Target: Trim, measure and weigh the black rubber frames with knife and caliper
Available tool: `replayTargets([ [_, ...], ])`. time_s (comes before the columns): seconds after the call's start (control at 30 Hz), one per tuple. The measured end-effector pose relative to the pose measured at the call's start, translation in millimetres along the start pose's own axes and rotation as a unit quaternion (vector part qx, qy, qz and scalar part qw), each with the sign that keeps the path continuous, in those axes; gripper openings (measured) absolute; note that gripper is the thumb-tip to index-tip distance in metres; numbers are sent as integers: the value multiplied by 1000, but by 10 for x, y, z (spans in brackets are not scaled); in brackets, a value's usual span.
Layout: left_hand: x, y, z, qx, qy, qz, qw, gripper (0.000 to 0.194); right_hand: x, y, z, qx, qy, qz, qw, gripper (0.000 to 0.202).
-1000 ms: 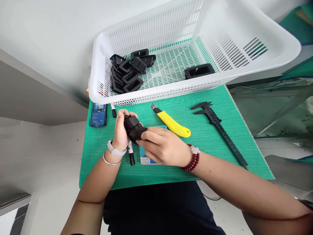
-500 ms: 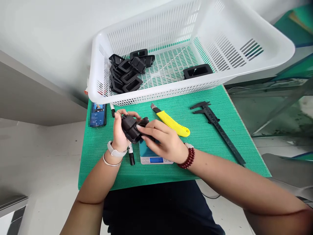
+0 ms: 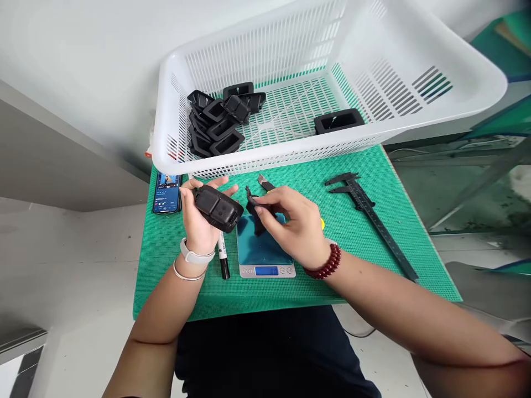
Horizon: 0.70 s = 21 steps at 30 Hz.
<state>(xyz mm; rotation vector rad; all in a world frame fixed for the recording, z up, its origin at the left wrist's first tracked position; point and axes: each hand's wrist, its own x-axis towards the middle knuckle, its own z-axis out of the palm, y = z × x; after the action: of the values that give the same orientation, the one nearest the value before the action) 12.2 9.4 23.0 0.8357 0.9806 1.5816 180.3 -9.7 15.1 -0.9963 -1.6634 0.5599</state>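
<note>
My left hand (image 3: 198, 229) cradles a black moulded part (image 3: 219, 209), tilted, with its boxy closed side up. The thumb lies along one edge and the other fingers reach out behind it. In my right hand (image 3: 296, 226), a thin, curled black scrap (image 3: 258, 222) is pinched between thumb and fingers, apart from the moulded part. Below both hands sits a small digital scale (image 3: 265, 249) with a blue-green plate and a lit display. A utility knife (image 3: 265, 183) lies mostly hidden behind my right hand; a bit of its yellow handle shows.
A white plastic basket (image 3: 265, 160) stands at the back, holding several black moulded parts (image 3: 224, 124) on the left and one black part (image 3: 339, 120) on the right. A caliper (image 3: 375, 224) lies right, a phone (image 3: 167, 194) left. A marker (image 3: 223, 257) is beside the scale.
My hands have drawn apart: the right moved right with the black scrap, and the left shifted slightly left with the moulded part. More of the scale's plate now shows.
</note>
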Motion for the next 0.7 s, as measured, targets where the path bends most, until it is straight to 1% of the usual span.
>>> replayTargets([
  [0.07, 16, -7, 4, -8, 6, 23, 1000, 42, -3, 22, 10, 40, -8, 75, 996, 4],
  [0.13, 37, -12, 0, -22, 16, 40, 999, 41, -10, 52, 30, 112, -6, 140, 984, 6],
  [0.2, 58, -17, -10, -32, 25, 45, 998, 42, -18, 80, 54, 207, -9, 183, 961, 12],
  [0.27, 73, -22, -20, -34, 34, 49, 998, 42, -22, 95, 77, 293, -33, 211, 932, 20],
  [0.33, 77, -28, -26, -30, 39, 56, 997, 44, -24, 93, 92, 346, -63, 232, 907, 29],
  [0.43, 71, -34, -29, -20, 41, 68, 997, 45, -21, 64, 97, 376, -97, 262, 883, 37],
  [0.57, 55, -32, -20, -6, 46, 70, 996, 45, -11, 17, 80, 377, -152, 313, 858, 31],
  [0.7, 37, -29, 7, -11, 45, 64, 997, 43, -7, -7, 76, 374, -160, 326, 853, 34],
])
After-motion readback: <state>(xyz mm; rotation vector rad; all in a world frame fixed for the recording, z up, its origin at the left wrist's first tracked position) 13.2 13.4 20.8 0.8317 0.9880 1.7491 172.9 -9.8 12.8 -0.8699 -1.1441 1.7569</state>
